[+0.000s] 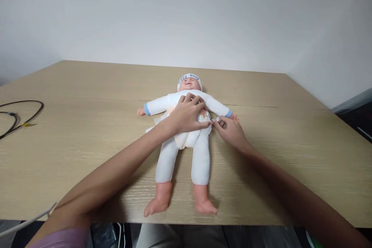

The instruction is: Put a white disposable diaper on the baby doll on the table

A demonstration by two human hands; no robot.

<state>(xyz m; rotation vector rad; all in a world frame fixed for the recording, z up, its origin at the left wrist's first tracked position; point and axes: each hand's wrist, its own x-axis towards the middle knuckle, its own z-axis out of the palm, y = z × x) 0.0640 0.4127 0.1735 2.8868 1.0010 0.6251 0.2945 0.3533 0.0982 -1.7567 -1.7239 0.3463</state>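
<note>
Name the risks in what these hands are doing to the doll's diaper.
The right hand seems to pinch the edge of the diaper at the doll's waist; a hard pull might tear it or let it slip.

The loose flap on the opposite side lies spread out, so the diaper could shift crooked despite the left hand over its front.

The doll's feet lie near the table's front edge; a tug toward the person could drag them over it.

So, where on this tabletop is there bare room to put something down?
The tabletop is bare in wide patches: left, between the black cable and doll; behind its head, toward the wall; right, beyond the right hand. A narrower strip lies between its legs. It is crowded around the diaper: the left hand rests there, the right at its edge.
</note>
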